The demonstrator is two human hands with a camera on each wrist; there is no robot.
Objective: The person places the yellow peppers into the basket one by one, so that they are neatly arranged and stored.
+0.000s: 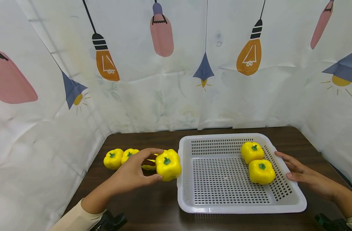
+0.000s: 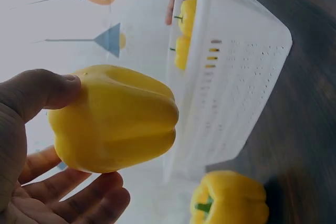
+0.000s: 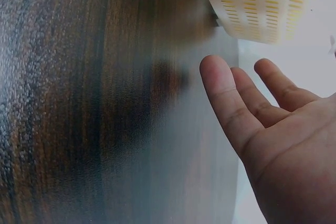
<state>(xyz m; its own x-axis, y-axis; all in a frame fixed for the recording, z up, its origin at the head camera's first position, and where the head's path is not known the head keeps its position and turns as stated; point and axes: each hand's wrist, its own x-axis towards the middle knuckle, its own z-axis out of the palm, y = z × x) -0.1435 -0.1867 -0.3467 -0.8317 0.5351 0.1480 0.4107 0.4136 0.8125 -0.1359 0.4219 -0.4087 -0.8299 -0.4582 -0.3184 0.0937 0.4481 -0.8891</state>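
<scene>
My left hand [image 1: 135, 168] holds a yellow bell pepper [image 1: 168, 165] between thumb and fingers, raised at the left rim of a white perforated basket [image 1: 222, 179]. In the left wrist view the thumb presses one side of that pepper [image 2: 115, 119], fingers curled under it. Two more yellow peppers, one pepper [image 1: 252, 152] behind the other pepper [image 1: 261, 172], sit along the basket's right side. My right hand [image 1: 311, 178] is at the basket's right rim; the right wrist view shows its fingers [image 3: 226, 98] extended and holding nothing.
On the dark wooden table [image 1: 152, 205], left of the basket, stand a yellow pepper [image 1: 113, 159], another pepper [image 1: 129, 154] beside it, and one pepper [image 1: 149, 166] partly hidden behind my left hand. A white curtain [image 1: 176, 106] printed with lamps hangs behind the table.
</scene>
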